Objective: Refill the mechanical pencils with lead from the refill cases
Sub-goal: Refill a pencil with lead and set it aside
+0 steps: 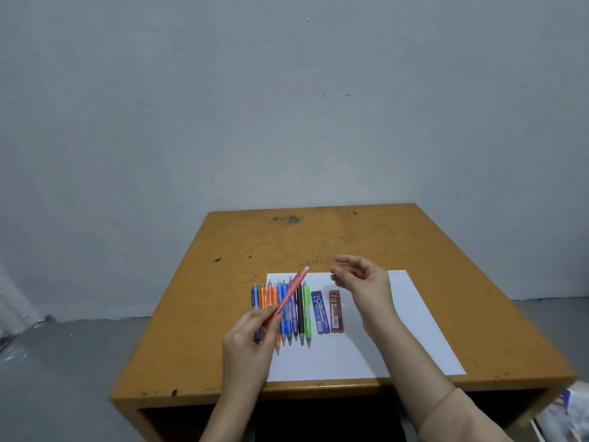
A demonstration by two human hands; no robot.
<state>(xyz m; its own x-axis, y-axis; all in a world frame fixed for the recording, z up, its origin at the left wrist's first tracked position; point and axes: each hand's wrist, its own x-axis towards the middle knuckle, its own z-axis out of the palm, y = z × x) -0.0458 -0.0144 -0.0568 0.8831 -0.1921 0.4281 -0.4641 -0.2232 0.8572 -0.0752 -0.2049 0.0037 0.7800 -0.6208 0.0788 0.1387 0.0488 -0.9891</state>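
Note:
My left hand [251, 336] grips a red mechanical pencil [291, 290], lifted and tilted with its white eraser end pointing up and to the right. Under it, several coloured mechanical pencils [294, 311] lie side by side on a white sheet of paper [366, 346]. To their right on the paper lie a blue lead refill case [319, 312] and a dark red lead refill case [335, 311]. My right hand [363, 283] hovers above the paper beyond the cases, fingers loosely spread toward the pencil's eraser end, holding nothing.
The paper lies on a small worn orange-brown wooden desk [318, 240] standing against a grey wall. An open dark shelf runs under the desk top. Some papers or packaging [567, 413] sit at the lower right on the floor.

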